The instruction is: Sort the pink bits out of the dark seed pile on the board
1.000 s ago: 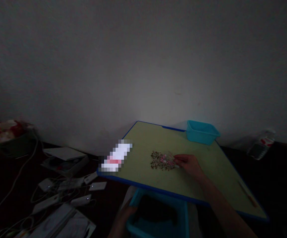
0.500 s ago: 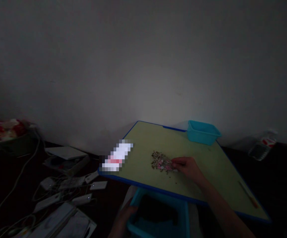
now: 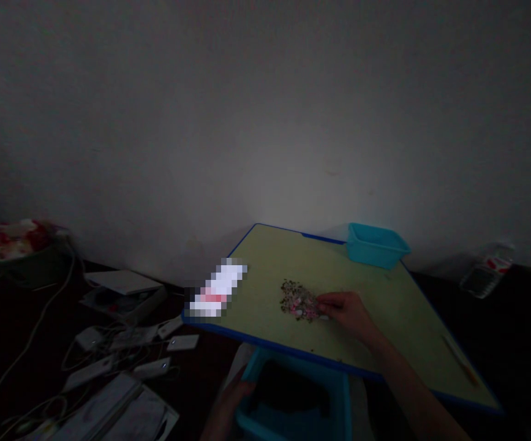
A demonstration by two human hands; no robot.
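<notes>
A pale bare wall (image 3: 265, 110) fills the whole upper half of the frame, dim and unlit at its edges. Below it, right of centre, we see a small table (image 3: 384, 306) with a yellow-green top and a blue rim, running from the lower middle out to the lower right.

At the bottom centre, under the table's near edge, sits a turquoise bin (image 3: 293, 401), dark inside. Our left hand (image 3: 228, 404) rests on its left rim with the fingers curled over the edge, gripping it; most of the hand is in shadow. A second, smaller turquoise tub (image 3: 375, 245) stands at the table's far right corner, against the wall.

In the lower left of the frame the dark floor is strewn with white cables and flat white devices (image 3: 122, 361). In a dark container at the far left edge lies a red and white heap (image 3: 12, 239); we cannot tell what it is. A plastic bottle (image 3: 485, 272) with a red label lies at the right edge, beside the table.

A blurred white and pink patch (image 3: 217, 291) covers the table's left corner.

Our right hand (image 3: 345, 309) lies on the tabletop in the middle of the frame, its fingers bent and drawn together, the tips touching the right side of a small pile of mixed beads (image 3: 299, 300), dark, pink and white. Whether any bead is pinched between them we cannot tell.

A thin stick (image 3: 460, 360) lies near the table's right edge.
</notes>
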